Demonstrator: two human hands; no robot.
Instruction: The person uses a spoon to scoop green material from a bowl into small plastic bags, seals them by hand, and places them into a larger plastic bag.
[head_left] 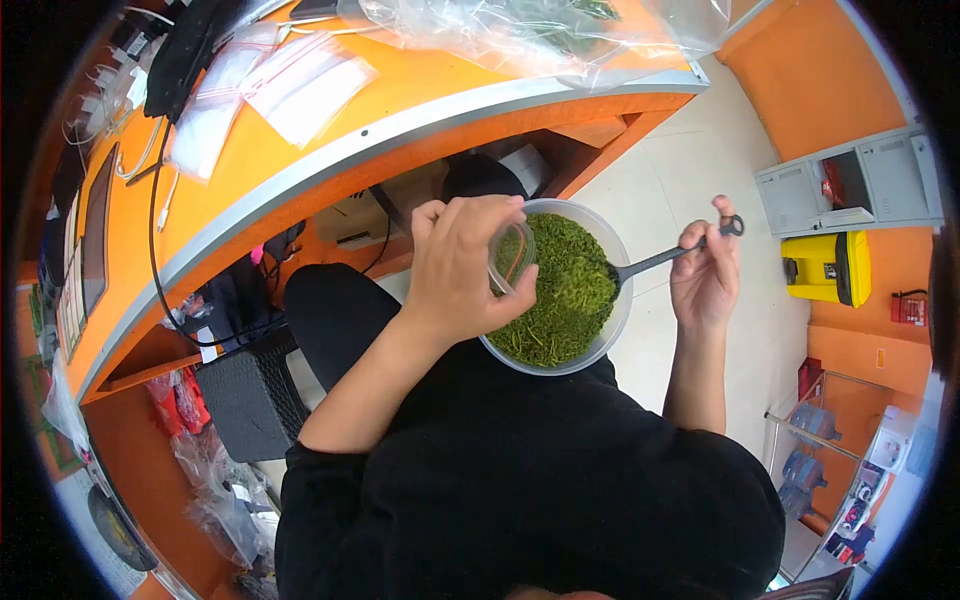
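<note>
Green, finely chopped leafy stuff (545, 335) fills much of the view into a translucent plastic tub (556, 371), and both hands are right at it! The tub sits over the lap, just off the counter (400, 92); what bears its weight is hidden, and there's the first worry: a shift of the knees could tilt it and send loose shreds to the floor (665, 165).

Look at the left hand (452, 262), fingers spread in a wide curve around a small clear cup (512, 255), thumb on one side and fingertips on the other, out over the tub's edge. Smooth, thin plastic, that: squeeze too hard and it could buckle, too lightly and it could slip into the greens. Over to the right hand (708, 288), fingers closed narrow on the dark spoon (655, 264) up near its ringed end, its head down in the shreds against the wall. A long reach from grip to load, so a small twist of the wrist could flick bits over the rim.

And the greens themselves? Short, stringy and fluffy, darker around the sides, with a paler, brighter heap by the spoon. They look light and loose, likely to cling to plastic and scatter easily.
</note>
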